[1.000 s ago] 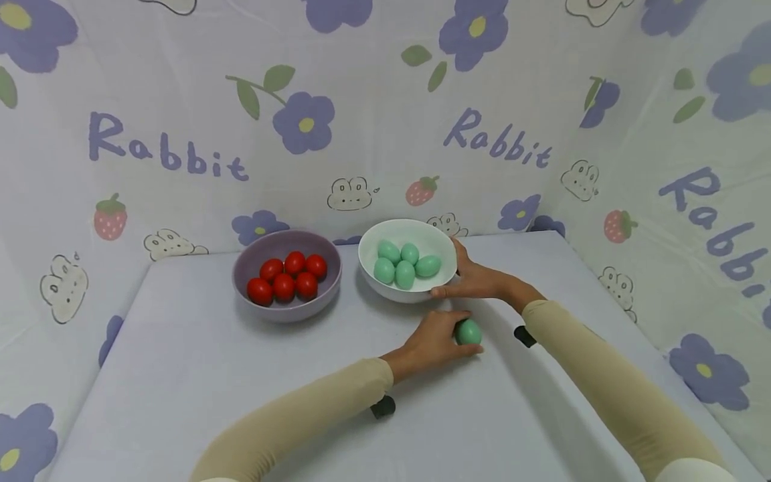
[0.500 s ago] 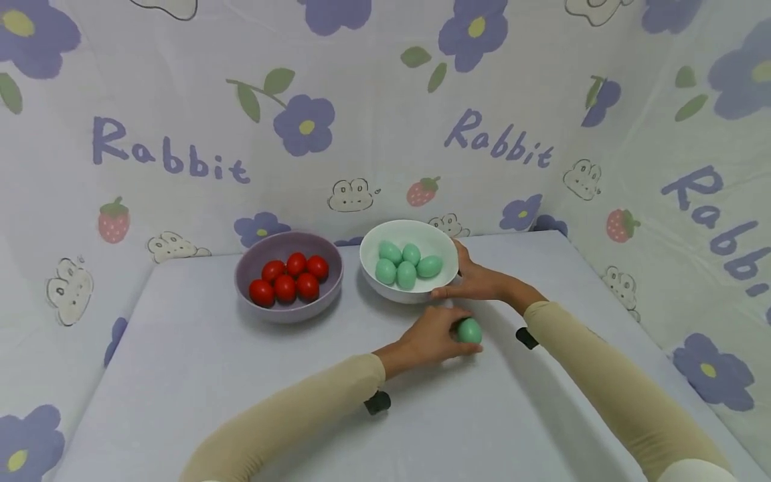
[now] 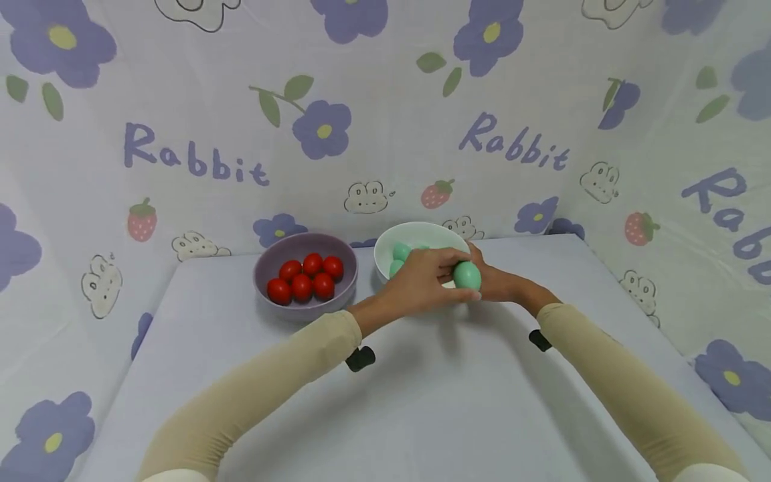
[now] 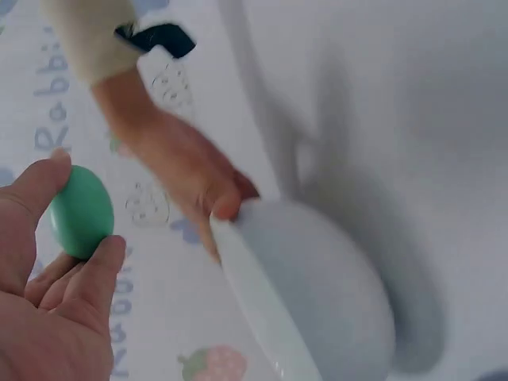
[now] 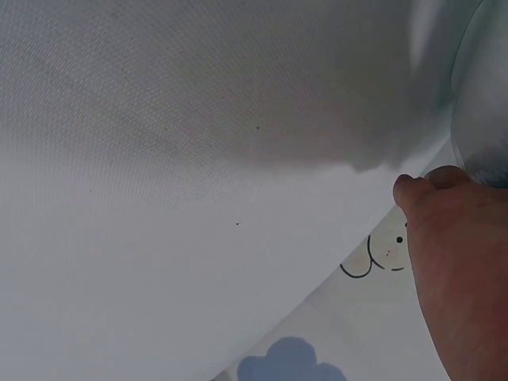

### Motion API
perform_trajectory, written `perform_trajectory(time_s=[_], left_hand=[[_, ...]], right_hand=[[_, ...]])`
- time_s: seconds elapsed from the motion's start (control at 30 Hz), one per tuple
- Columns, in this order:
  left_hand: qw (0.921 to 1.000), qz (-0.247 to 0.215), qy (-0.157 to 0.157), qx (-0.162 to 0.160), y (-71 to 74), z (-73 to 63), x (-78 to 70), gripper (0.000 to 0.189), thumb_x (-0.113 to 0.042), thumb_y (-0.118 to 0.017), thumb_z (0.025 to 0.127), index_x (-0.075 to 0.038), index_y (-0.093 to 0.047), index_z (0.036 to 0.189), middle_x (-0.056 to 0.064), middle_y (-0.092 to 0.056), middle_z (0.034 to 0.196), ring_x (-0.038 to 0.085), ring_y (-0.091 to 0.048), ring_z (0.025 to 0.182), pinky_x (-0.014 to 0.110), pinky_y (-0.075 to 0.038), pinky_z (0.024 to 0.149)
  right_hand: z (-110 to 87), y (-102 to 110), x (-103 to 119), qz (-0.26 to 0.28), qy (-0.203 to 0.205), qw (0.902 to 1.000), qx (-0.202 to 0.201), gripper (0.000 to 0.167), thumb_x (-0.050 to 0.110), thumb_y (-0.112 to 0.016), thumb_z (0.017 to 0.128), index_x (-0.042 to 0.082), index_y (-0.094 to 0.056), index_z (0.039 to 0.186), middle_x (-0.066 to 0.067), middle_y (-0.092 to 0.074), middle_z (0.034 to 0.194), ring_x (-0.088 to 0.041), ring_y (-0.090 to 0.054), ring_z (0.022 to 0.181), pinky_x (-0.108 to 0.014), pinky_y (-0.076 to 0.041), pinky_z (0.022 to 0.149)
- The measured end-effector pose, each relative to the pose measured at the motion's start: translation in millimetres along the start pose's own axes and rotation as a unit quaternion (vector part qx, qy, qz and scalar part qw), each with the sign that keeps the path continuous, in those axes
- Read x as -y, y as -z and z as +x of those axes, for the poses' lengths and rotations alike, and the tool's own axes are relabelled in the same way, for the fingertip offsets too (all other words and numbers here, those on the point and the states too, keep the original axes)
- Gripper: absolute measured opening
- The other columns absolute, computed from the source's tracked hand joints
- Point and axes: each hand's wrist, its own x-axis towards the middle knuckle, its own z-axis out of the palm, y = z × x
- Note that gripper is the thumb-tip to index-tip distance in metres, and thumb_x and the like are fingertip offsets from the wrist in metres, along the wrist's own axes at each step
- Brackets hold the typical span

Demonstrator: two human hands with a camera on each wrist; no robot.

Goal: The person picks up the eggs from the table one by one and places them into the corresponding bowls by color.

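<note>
My left hand (image 3: 415,284) pinches a mint-green egg (image 3: 467,276) between thumb and fingertips, raised over the table at the near right side of the white bowl (image 3: 421,231). In the left wrist view the egg (image 4: 82,213) shows whole, with fingertips at both ends. My right hand (image 3: 501,284) grips the bowl's right rim; the left wrist view shows its thumb at the edge of the bowl (image 4: 309,270). More green eggs (image 3: 401,252) lie inside, partly hidden behind my left hand. Only part of the right hand (image 5: 460,262) appears in the right wrist view.
Left of the white bowl stands a purple bowl (image 3: 306,312) with several red eggs (image 3: 301,287). A white cloth covers the table (image 3: 434,415). Patterned fabric (image 3: 385,147) hangs close behind the bowls and along the right side.
My left hand has lifted the green egg off the table, up and away toward the white bowl. My right hand stays on the rim. The head view has shifted slightly.
</note>
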Motion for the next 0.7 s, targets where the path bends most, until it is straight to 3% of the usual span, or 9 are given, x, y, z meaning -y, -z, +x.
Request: perform_trajectory(time_s=[0.1, 0.27, 0.4, 0.53, 0.7], left_hand=[[0.9992, -0.010, 0.004, -0.038, 15.1, 13.9, -1.7, 0.061, -0.028, -0.091, 0.087, -0.009, -0.068, 0.140, 0.002, -0.071, 0.136, 0.011, -0.070, 0.122, 0.021, -0.055, 0.098], [0.9964, 0.055, 0.022, -0.061, 28.4, 39.1, 11.9, 0.064, -0.035, -0.089, 0.089, -0.011, -0.066, 0.144, 0.003, -0.070, 0.139, 0.013, -0.070, 0.123, 0.021, -0.055, 0.099], [0.9905, 0.123, 0.048, -0.040, 24.0, 49.2, 34.2, 0.069, -0.039, -0.089, 0.087, -0.012, -0.064, 0.145, 0.001, -0.070, 0.139, 0.011, -0.068, 0.124, 0.022, -0.053, 0.102], [0.9810, 0.183, 0.063, -0.006, 15.2, 51.9, 55.0, 0.067, -0.039, -0.090, 0.086, -0.010, -0.066, 0.142, 0.001, -0.072, 0.134, 0.014, -0.066, 0.121, 0.029, -0.052, 0.104], [0.9680, 0.235, 0.083, 0.032, 3.8, 53.8, 70.0, 0.065, -0.037, -0.090, 0.087, -0.011, -0.067, 0.142, 0.002, -0.071, 0.137, 0.020, -0.062, 0.129, 0.037, -0.046, 0.115]], right_hand=[[0.3, -0.8, -2.4, 0.005, 0.002, 1.0000, 0.004, 0.123, 0.037, -0.080, 0.095, 0.018, 0.020, 0.163, -0.017, 0.006, 0.169, -0.038, -0.012, 0.156, -0.064, -0.020, 0.125], [-1.2, -1.0, -4.7, 0.005, -0.020, 0.9997, -0.010, 0.127, 0.041, -0.081, 0.094, 0.027, 0.026, 0.163, -0.008, 0.016, 0.172, -0.035, -0.005, 0.160, -0.065, -0.017, 0.126], [-2.4, -2.3, -3.5, -0.004, -0.036, 0.9993, -0.008, 0.128, 0.047, -0.079, 0.095, 0.023, 0.026, 0.163, -0.011, 0.019, 0.172, -0.037, -0.003, 0.161, -0.064, -0.016, 0.127], [-2.5, -3.5, -1.9, -0.004, -0.029, 0.9995, -0.012, 0.125, 0.047, -0.079, 0.094, 0.021, 0.021, 0.165, -0.013, 0.011, 0.172, -0.035, -0.008, 0.161, -0.063, -0.017, 0.127], [-2.6, -2.7, 0.8, 0.002, -0.022, 0.9996, -0.019, 0.123, 0.045, -0.081, 0.093, 0.021, 0.015, 0.165, -0.010, 0.003, 0.171, -0.033, -0.014, 0.159, -0.063, -0.019, 0.127]])
